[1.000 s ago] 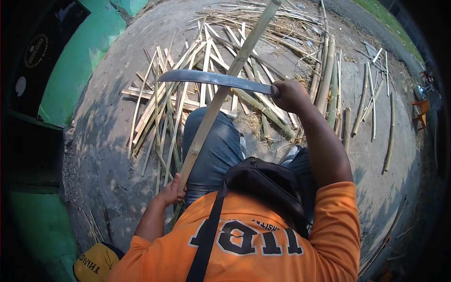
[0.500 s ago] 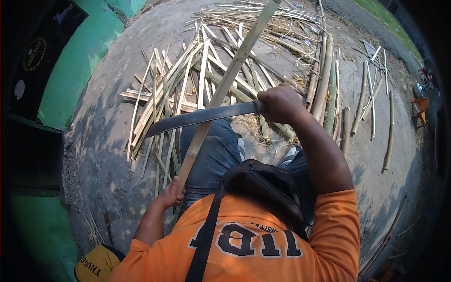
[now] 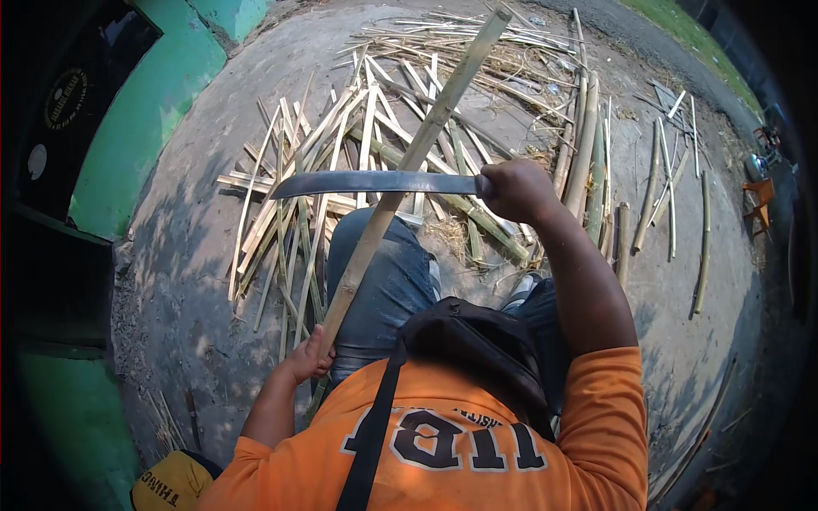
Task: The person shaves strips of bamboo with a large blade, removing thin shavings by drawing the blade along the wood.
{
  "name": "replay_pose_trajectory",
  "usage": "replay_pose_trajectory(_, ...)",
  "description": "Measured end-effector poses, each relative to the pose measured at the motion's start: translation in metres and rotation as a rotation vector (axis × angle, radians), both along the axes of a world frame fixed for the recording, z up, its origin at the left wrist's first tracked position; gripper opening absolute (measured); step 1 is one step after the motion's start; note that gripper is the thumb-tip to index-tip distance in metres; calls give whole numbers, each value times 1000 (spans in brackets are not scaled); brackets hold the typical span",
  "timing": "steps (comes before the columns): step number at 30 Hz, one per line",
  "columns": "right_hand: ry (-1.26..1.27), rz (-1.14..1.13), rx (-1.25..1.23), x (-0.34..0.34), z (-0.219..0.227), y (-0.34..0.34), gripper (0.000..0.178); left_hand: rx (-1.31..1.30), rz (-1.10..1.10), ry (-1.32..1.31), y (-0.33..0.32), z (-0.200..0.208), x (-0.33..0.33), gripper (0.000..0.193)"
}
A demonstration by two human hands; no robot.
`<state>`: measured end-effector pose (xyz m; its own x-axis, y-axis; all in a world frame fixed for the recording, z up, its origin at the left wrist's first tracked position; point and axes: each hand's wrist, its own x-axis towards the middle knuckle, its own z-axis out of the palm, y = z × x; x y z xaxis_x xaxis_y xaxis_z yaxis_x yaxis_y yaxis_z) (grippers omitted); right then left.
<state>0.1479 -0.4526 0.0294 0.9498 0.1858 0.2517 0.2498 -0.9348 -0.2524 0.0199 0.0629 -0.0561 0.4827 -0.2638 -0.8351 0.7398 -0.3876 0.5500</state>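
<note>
My left hand [image 3: 310, 358] is closed round the lower end of a split bamboo strip [image 3: 375, 234]. The strip slants up and away to the right, past my left knee. My right hand [image 3: 517, 192] grips the handle of a machete [image 3: 383, 182], most of the handle hidden in my fist. Its long, slightly curved blade points left and lies across the strip, a little above the knee. Whether the edge touches the bamboo or sits just over it, I cannot tell.
A heap of split bamboo strips [image 3: 290, 204] covers the ground ahead and left. Thicker bamboo poles [image 3: 584, 149] lie to the right of it. A green wall [image 3: 128, 128] stands at the left, a yellow and black cap [image 3: 170, 484] at lower left. An orange chair [image 3: 757, 204] is far right.
The machete has swung from tilted to nearly level, its tip rising and its handle end dropping slightly. My left hand keeps its hold on the strip, which has barely shifted.
</note>
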Motion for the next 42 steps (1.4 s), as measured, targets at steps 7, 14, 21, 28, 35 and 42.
replay_pose_trajectory(7, -47, -290, 101, 18, -11, -39, 14, -48, -21, 42, -2, 13, 5, 84)
replay_pose_trajectory(14, -9, -289, 187, 8, 4, -32, 18, -53, 5, 28, 3, 0, -2, 86)
replay_pose_trajectory(21, -36, 96, -91, 1, 10, 10, 10, -49, -37, 36, 1, 8, 7, 84)
replay_pose_trajectory(28, 81, -460, 95, 11, 2, -42, 21, -28, -62, 26, -10, 34, 15, 86)
replay_pose_trajectory(35, -25, -269, 127, -4, 19, -26, 19, -12, -61, -11, -1, 13, 7, 87)
replay_pose_trajectory(42, 27, 90, -163, -1, 22, 33, 8, -38, -53, 39, 6, 10, 13, 87)
